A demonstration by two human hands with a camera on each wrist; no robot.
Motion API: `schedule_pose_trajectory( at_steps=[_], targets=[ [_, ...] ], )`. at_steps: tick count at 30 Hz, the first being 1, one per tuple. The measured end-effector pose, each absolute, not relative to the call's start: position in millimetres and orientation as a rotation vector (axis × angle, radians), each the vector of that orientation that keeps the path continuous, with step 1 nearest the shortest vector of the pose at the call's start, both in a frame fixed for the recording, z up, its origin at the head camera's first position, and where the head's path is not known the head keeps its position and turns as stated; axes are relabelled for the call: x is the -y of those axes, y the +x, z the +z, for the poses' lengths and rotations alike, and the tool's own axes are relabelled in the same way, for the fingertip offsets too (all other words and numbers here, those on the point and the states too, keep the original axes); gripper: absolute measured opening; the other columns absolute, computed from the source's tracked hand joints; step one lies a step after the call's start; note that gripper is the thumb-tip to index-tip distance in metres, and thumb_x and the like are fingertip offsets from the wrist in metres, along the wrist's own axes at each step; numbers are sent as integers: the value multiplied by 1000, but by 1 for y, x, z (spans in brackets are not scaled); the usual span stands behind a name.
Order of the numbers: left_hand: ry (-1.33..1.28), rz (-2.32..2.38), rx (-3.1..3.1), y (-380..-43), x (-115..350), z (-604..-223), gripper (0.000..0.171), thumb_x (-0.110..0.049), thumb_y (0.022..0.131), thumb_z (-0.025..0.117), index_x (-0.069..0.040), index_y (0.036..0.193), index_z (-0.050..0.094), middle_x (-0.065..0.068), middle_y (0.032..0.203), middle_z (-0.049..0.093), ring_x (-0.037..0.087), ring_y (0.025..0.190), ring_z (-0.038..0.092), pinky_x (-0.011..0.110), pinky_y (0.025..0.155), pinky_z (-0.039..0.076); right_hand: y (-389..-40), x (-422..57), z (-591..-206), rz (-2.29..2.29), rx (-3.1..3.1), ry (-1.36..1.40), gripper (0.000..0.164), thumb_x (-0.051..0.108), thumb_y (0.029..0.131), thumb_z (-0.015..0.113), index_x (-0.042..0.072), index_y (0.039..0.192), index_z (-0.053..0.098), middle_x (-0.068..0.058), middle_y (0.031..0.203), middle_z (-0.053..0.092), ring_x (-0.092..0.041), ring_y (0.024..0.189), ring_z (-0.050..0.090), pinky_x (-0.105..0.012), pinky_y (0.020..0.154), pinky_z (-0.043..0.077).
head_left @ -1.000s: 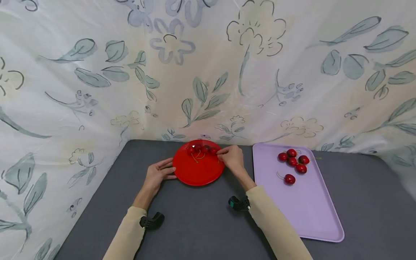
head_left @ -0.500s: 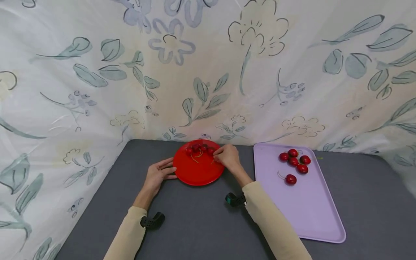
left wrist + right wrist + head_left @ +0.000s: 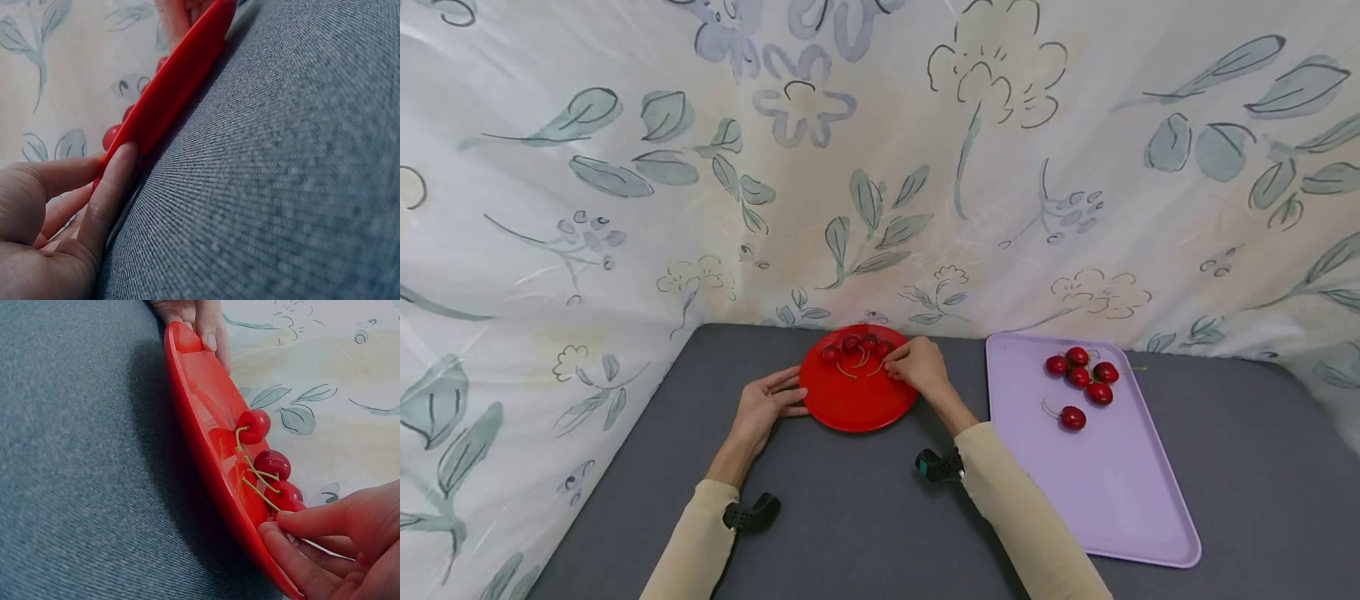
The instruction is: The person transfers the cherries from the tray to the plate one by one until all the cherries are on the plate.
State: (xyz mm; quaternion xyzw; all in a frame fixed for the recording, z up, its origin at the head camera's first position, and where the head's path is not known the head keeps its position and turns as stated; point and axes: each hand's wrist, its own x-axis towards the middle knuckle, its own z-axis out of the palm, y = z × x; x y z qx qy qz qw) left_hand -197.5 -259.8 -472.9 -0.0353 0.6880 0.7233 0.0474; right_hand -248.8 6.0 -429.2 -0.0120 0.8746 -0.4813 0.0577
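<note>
A round red plate (image 3: 857,404) lies on the dark tabletop, also seen edge-on in the left wrist view. My left hand (image 3: 763,404) holds its left rim, one fingertip over the edge and another against the outside. At the right of the plate, my right hand (image 3: 921,367) pinches a cherry (image 3: 289,495) between thumb and fingertips, its lower part hidden by them. Other stemmed cherries (image 3: 850,343) sit beside it in a curved row along the plate's far edge. A loose cherry (image 3: 253,426) is at the left end of that row.
A lilac tray (image 3: 1120,492) stands to the right of the plate, with several cherries (image 3: 1078,377) bunched near its far end and a single cherry (image 3: 1072,418) closer. A floral cloth (image 3: 880,150) hangs behind the table.
My right hand has shifted slightly left with its cherry, and the cherries on the plate have moved left and spread a little. My left hand stays at the rim.
</note>
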Motion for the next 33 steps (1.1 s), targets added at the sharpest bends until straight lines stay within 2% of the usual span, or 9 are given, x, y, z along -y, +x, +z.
schedule_pose_trajectory(
  at_steps=[14,20,33],
  targets=[
    [-128,2180,-2111,-199,260,-469,51,0,92,66,2,140,51,24,136,54,17,92,71,38,76,61,-245,-24,-413,-1407,-2698,-129,14,10,89,71,0,97,78,-11,85,74,-18,70,69,-26,64,59],
    [-128,2181,-2110,-199,259,-468,50,0,92,66,1,140,51,23,135,54,18,93,71,38,77,61,-240,-43,-399,-1305,-2780,-242,15,12,90,70,3,98,78,-9,86,73,-18,68,61,-25,56,52],
    [-133,2182,-2099,-198,258,-468,50,-1,92,66,1,140,51,23,137,54,19,91,71,38,76,61,-226,-95,-387,-1162,-2954,-407,15,11,88,73,-1,98,77,-12,91,74,-24,80,69,-38,69,59]
  ],
)
